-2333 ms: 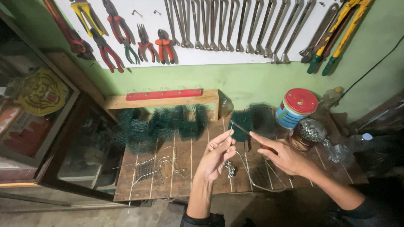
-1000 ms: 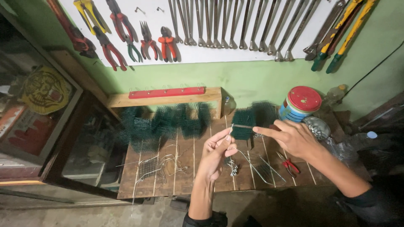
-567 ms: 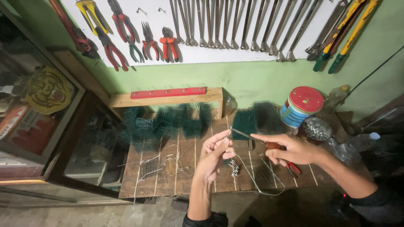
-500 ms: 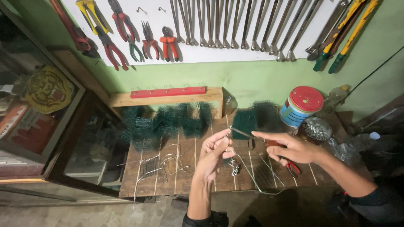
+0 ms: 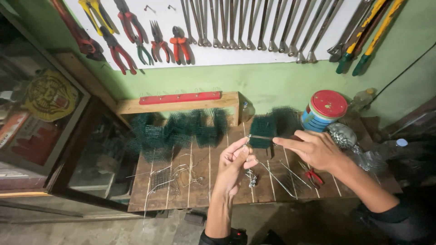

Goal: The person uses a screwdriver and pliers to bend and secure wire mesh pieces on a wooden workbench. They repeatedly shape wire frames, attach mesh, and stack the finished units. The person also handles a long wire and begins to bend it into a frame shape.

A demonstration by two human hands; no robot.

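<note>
Where half a second ago the two hands sat a little apart, they are now closer over the wooden bench [image 5: 200, 190], and the view has barely shifted. Left hand [image 5: 234, 161]: forearm rising from the bottom edge, wrist bent, thumb and forefinger pinched shut on the near end of a thin wire piece [image 5: 260, 136]. Right hand [image 5: 313, 149]: reaching in from the right, forefinger stretched out along the wire's other end, thumb under it; whether it truly grips or only touches, cannot tell. The wire is held level above the bench, just in front of a dark green brush block [image 5: 262, 129]. Below the hands lie loose bent wires [image 5: 277, 174] and a small metal cluster [image 5: 251, 178]. Red-handled pliers [image 5: 312, 174] rest under the right wrist. A red-lidded tin [image 5: 323, 110] stands behind that hand. More green brushes [image 5: 181, 131] line the left.
</note>
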